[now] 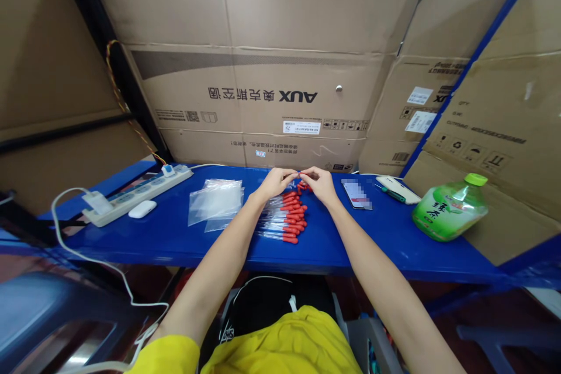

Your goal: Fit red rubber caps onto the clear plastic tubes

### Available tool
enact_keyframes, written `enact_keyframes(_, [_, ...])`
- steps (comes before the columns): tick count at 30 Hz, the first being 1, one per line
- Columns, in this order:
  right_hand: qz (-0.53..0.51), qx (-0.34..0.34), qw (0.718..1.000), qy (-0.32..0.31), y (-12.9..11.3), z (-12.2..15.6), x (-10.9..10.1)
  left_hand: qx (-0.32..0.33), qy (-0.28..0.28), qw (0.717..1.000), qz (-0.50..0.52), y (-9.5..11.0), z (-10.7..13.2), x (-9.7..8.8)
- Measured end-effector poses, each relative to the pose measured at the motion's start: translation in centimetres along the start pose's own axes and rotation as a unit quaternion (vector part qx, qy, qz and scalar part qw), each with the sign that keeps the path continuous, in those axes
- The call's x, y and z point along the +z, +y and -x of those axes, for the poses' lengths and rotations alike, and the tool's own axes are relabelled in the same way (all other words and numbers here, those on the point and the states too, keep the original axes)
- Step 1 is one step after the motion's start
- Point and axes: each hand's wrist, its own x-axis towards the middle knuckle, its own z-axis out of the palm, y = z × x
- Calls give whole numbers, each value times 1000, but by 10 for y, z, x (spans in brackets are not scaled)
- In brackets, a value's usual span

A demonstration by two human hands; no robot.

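Note:
Both hands meet over the far middle of the blue shelf (175, 239). My left hand (277, 181) and my right hand (321, 183) pinch together on a small red-capped dropper (301, 175) held between their fingertips. Just below them lies a row of several clear droppers with red bulbs (287, 217), side by side on the shelf. A stack of clear plastic bags (215, 201) lies to the left of that row.
A white power strip (139, 193) with a plugged charger and a white earbud case (142, 208) sit at the left. A phone (357, 193), a white device (397, 189) and a green tea bottle (450, 208) lie at the right. Cardboard boxes (272, 99) wall the back.

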Motion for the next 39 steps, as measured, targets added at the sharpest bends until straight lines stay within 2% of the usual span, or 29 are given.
enact_keyframes(7, [-1, 2, 1000, -21, 3, 1, -2, 23, -36, 999, 2, 1, 0, -5])
enact_keyframes(13, [60, -33, 996, -60, 7, 2, -7, 42, -74, 996, -10, 1, 1, -6])
enact_keyframes(20, [56, -37, 997, -26, 6, -3, -10, 0, -6, 1000, -10, 1, 1, -5])
enact_keyframes(29, [2, 12, 999, -36, 1, -2, -12, 17, 10, 999, 25, -5, 1, -13])
enact_keyframes(39, [-59, 45, 996, -47, -1, -1, -10, 33, -12, 998, 61, -12, 1, -12])
